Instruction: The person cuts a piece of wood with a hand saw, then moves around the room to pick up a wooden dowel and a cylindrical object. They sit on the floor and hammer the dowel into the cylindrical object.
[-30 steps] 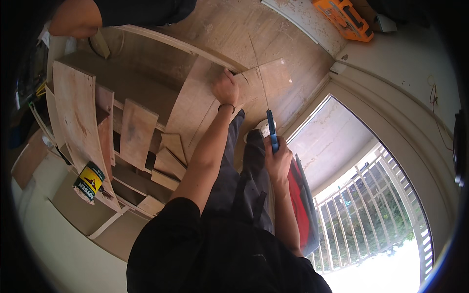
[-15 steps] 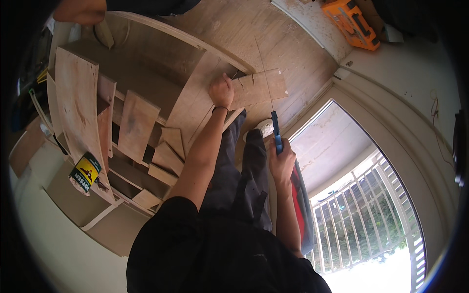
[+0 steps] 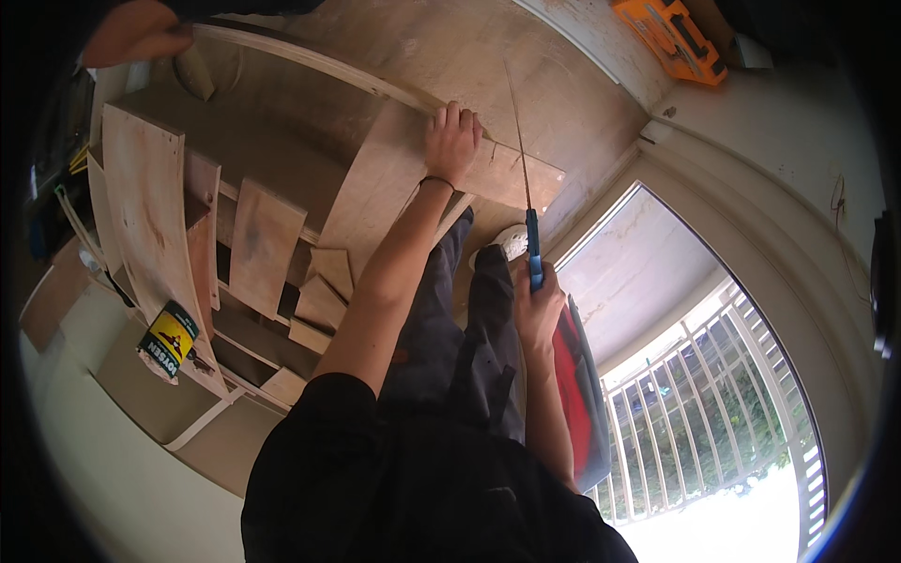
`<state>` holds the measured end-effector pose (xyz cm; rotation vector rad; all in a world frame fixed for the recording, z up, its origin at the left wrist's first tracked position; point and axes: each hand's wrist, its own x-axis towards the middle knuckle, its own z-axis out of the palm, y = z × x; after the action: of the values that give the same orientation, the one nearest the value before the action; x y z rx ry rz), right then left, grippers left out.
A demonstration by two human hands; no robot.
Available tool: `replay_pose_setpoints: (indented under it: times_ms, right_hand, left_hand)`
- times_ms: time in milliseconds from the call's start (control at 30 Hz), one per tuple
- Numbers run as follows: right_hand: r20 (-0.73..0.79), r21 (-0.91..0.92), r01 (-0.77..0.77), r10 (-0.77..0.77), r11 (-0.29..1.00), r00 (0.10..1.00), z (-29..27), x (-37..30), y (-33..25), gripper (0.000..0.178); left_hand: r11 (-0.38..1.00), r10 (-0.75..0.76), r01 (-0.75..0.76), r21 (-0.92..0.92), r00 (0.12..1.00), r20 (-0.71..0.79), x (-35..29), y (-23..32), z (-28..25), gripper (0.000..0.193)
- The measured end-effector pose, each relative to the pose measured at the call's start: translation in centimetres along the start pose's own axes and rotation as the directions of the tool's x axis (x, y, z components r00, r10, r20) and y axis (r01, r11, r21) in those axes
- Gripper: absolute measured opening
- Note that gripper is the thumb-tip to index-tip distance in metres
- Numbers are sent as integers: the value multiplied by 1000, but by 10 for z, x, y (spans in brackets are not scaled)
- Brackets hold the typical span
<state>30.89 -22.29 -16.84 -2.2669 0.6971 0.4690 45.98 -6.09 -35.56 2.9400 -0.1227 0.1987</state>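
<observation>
My left hand [image 3: 454,141] grips a short wooden board [image 3: 497,174], its fingers laid over the far edge. The board rests on a wooden cabinet frame [image 3: 324,68], its right end sticking out past it. In my right hand [image 3: 538,308] is a handsaw [image 3: 534,246] with a blue handle, the fingers wrapped round it. Its thin blade, seen nearly edge-on, points away from me and crosses the board near the right end. Whether the teeth touch the wood I cannot tell. A dark pencil-like mark shows on the board between my left hand and the blade.
Wooden panels [image 3: 145,197] and several offcuts [image 3: 321,302] lie on the cabinet at left, beside a dark green and yellow can [image 3: 170,340]. Another person's limb [image 3: 136,36] shows at upper left. An orange tool case [image 3: 668,42] lies far right, beyond a doorway with a white railing [image 3: 694,422].
My left hand has shifted up and right along the board, its fingers now over the far edge. The board has turned, its right end swinging nearer me. The saw's tip has moved right.
</observation>
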Motion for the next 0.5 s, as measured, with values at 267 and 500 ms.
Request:
replay_pose_setpoints:
  times_ms: [267,500]
  right_hand:
    - [13,18,-94,94,995,995,-1,-6,0,33]
    - [-19,72,-115,117,991,993,9,-16,6,33]
  left_hand:
    - [936,337,-326,-128,939,74,11,-12,10,12]
    - [992,91,-71,-107,976,199,17,11,22,16]
